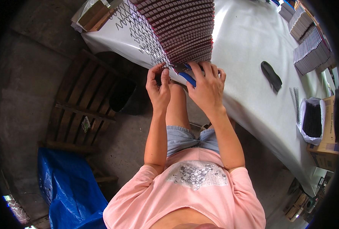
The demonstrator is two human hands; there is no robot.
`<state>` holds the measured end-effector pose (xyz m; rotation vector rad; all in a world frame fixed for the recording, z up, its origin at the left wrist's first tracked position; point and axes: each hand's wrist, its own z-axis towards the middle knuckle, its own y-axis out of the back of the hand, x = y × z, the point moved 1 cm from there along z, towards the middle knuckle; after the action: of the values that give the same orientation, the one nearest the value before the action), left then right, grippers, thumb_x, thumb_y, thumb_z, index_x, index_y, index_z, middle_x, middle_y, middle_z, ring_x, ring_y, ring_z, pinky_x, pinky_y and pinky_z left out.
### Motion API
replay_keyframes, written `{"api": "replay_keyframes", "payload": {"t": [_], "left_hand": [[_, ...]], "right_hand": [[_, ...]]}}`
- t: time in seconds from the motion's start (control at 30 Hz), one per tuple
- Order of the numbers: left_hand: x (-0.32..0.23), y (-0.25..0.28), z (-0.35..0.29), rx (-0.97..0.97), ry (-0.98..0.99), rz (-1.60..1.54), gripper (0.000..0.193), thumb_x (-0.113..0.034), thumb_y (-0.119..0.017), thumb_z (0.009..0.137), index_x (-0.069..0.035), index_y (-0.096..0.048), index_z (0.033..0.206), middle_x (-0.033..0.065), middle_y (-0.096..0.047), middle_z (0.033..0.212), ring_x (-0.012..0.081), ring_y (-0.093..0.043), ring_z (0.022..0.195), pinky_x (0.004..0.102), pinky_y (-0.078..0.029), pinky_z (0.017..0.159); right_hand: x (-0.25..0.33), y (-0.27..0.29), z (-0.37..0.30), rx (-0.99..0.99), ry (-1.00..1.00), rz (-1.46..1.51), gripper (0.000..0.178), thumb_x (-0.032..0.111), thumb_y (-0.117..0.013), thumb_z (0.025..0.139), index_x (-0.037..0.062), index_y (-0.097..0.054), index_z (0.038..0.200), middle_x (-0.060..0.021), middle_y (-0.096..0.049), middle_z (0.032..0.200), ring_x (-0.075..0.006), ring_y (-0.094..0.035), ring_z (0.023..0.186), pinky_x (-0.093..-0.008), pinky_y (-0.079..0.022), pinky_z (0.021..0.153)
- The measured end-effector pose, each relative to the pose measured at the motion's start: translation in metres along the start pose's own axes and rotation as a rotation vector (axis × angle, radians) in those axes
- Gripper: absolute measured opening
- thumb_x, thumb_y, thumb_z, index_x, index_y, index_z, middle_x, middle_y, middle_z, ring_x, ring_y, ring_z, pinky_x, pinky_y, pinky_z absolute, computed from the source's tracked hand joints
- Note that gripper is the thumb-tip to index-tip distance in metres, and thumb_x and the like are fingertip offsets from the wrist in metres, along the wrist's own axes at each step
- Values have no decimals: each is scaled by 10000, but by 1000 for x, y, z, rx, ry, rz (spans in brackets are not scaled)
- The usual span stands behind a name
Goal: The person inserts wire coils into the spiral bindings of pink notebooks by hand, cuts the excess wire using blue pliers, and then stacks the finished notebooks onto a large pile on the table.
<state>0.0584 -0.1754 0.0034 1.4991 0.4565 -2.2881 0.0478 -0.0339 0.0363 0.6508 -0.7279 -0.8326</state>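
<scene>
A bindery-style workshop: white-covered worktable (pixel 246 68), stacks of spiral-bound notebooks (pixel 310 49), wooden pallet (pixel 81 103), concrete floor (pixel 28 76).

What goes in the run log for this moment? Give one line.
left hand: at spiral wire by stacked dark notebooks | right hand: holding blue-handled pliers | surface: white-covered table

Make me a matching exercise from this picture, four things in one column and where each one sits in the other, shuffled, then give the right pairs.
Things:
1. blue-handled pliers
2. black oval object
3. blue tarp
4. wooden pallet

Places:
A. on the floor, lower left
B. lying alone on the white table cover, to the right
C. under the right hand, near the left hand, at the stack of spiral-bound pads
D. on the floor left of the table

Pairs: 1-C, 2-B, 3-A, 4-D
</scene>
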Motion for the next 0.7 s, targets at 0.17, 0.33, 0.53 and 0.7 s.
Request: {"api": "replay_keyframes", "payload": {"t": [0.17,0.33,0.53,0.7], "left_hand": [[-1,-3,-2,-9,9,-32,175,-124,-571,917,-4,-560,1043,4,-558,798,44,-471,653,188,-396,574],[5,-9,-8,-93,-80,11,184,-126,-547,929,-4,-542,1066,16,-553,826,45,-471,654,196,-405,576],[2,-1,-18,-266,40,-208,189,-168,-530,938,-9,-540,1040,37,-547,830,68,-480,673,192,-416,596],[28,15,-24,-28,651,-1176,239,-227,-529,887,-15,-580,984,86,-577,872,139,-520,722,209,-441,592]], "right_hand": [[-2,-1,2,47,-31,23,416,218,-707,681,170,-585,1076,-39,-552,966,-234,-555,930,-425,-388,813],[-12,-16,1,48,-41,160,370,168,-702,658,196,-611,1016,-35,-597,838,-267,-608,725,-394,-437,598],[-12,-3,2,36,-30,186,427,124,-685,658,166,-599,1074,-44,-577,975,-248,-556,972,-407,-382,838],[-21,4,-12,41,-46,244,485,142,-678,672,165,-581,1147,-53,-554,1063,-235,-500,1058,-423,-300,929]]}}
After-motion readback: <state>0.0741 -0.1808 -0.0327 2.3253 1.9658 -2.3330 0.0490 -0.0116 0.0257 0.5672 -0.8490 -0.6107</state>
